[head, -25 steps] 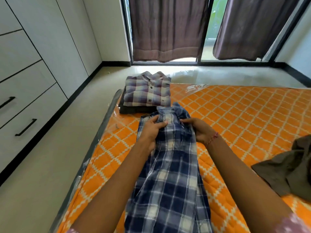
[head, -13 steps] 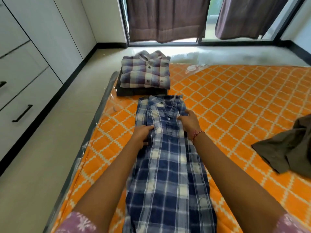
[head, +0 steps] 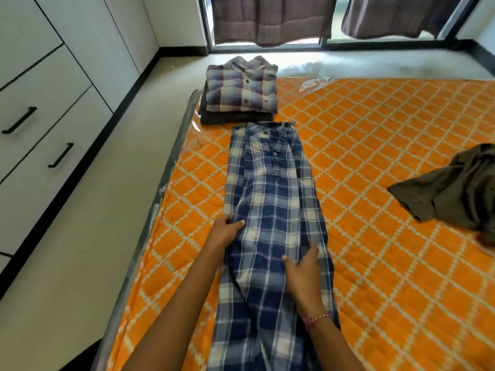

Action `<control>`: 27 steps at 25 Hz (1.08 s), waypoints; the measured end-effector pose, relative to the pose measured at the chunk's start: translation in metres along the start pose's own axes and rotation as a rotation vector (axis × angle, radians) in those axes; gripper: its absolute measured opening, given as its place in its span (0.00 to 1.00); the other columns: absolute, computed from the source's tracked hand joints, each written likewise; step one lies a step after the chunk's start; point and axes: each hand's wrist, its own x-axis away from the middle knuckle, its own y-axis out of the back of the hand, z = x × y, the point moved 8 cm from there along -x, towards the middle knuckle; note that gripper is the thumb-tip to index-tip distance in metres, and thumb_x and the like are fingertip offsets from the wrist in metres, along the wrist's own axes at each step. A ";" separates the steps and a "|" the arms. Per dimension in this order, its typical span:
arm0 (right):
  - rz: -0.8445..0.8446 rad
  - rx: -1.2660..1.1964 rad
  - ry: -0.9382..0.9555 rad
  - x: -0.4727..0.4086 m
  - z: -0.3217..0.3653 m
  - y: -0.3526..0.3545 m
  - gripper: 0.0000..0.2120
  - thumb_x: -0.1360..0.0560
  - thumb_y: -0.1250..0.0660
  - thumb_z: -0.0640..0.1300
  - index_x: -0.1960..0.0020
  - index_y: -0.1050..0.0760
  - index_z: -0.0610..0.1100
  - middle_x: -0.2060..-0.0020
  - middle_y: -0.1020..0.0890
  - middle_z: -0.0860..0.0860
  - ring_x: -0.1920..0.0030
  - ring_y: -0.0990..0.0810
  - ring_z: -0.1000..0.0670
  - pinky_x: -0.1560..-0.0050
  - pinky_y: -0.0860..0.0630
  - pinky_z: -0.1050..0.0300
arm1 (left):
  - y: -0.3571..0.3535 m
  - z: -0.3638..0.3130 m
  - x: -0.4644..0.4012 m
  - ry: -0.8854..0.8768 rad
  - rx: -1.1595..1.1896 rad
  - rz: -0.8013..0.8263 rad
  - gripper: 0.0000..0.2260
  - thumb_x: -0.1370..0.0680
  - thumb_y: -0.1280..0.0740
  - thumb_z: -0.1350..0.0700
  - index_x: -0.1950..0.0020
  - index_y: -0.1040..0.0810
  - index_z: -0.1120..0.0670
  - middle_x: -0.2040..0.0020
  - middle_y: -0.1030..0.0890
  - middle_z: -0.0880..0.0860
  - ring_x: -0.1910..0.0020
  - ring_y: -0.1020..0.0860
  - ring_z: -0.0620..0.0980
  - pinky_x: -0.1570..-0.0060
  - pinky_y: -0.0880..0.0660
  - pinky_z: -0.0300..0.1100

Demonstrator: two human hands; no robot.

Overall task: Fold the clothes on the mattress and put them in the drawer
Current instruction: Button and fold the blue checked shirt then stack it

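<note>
— Blue plaid shirt (head: 270,210): lying lengthwise on the orange mattress (head: 375,156), sides already turned in to a long narrow strip, collar end just short of the folded stack (head: 241,89) by the far corner.

— Left hand (head: 226,232)?

— At the strip's left edge, thumb lying on top of the cloth, fingers hidden under or behind the edge; looks like a light pinch on that edge. Right hand (head: 302,274) flat on the cloth nearer the right side, fingers straight and spread, gripping nothing.

— Feel of it?

— Probably thin woven cotton: light, limp, no stiffness at all. Likely to sag and slide apart if lifted by one point.

— Best place to take hold, then?

— Both edges of the near hem at once, pinching through all the layers, then carrying that end up toward the collar. Brown garment (head: 460,188) crumpled well to the right, not yet folded; drawers (head: 42,135) closed at the left wall.
</note>
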 end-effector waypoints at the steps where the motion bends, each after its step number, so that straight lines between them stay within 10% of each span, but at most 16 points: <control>1: -0.031 -0.001 0.017 0.003 0.000 0.008 0.32 0.21 0.39 0.38 0.23 0.52 0.43 0.36 0.28 0.33 0.41 0.25 0.33 0.48 0.24 0.41 | 0.002 0.007 0.007 -0.036 0.039 -0.044 0.10 0.22 0.34 0.60 0.41 0.26 0.61 0.47 0.21 0.56 0.53 0.23 0.54 0.55 0.27 0.44; 7: -0.103 0.731 0.551 0.057 0.002 -0.005 0.27 0.20 0.47 0.56 0.24 0.43 0.46 0.26 0.38 0.42 0.29 0.39 0.41 0.31 0.38 0.45 | -0.015 -0.022 0.070 -0.513 -0.611 -0.455 0.21 0.19 0.42 0.48 0.27 0.36 0.54 0.28 0.34 0.55 0.30 0.35 0.55 0.35 0.39 0.53; 11: 0.029 1.022 0.531 0.063 -0.070 -0.013 0.31 0.21 0.61 0.65 0.25 0.43 0.51 0.23 0.49 0.47 0.24 0.47 0.45 0.29 0.54 0.38 | -0.070 0.037 0.079 -0.554 -1.069 -0.087 0.35 0.24 0.62 0.31 0.22 0.55 0.49 0.21 0.56 0.53 0.23 0.58 0.51 0.29 0.64 0.57; 14: 0.025 1.074 0.485 0.059 -0.084 0.000 0.33 0.22 0.60 0.68 0.25 0.42 0.51 0.25 0.41 0.47 0.23 0.56 0.46 0.30 0.58 0.34 | -0.067 0.059 0.081 -0.593 -1.190 -0.127 0.48 0.37 0.77 0.26 0.22 0.59 0.48 0.22 0.59 0.53 0.23 0.60 0.52 0.35 0.74 0.58; 23: -0.003 0.883 0.627 0.057 -0.048 0.012 0.35 0.24 0.64 0.70 0.23 0.54 0.52 0.24 0.50 0.49 0.24 0.59 0.50 0.28 0.57 0.41 | -0.058 0.028 0.083 -0.568 -1.057 -0.160 0.49 0.39 0.82 0.29 0.22 0.60 0.48 0.23 0.64 0.52 0.26 0.68 0.49 0.30 0.66 0.56; 27: 0.072 0.938 0.737 -0.040 0.057 -0.023 0.46 0.40 0.85 0.72 0.26 0.66 0.53 0.28 0.68 0.51 0.28 0.71 0.49 0.26 0.63 0.43 | -0.063 -0.037 0.005 -0.633 -1.146 -0.143 0.26 0.18 0.58 0.42 0.22 0.59 0.49 0.22 0.61 0.53 0.24 0.63 0.53 0.27 0.60 0.56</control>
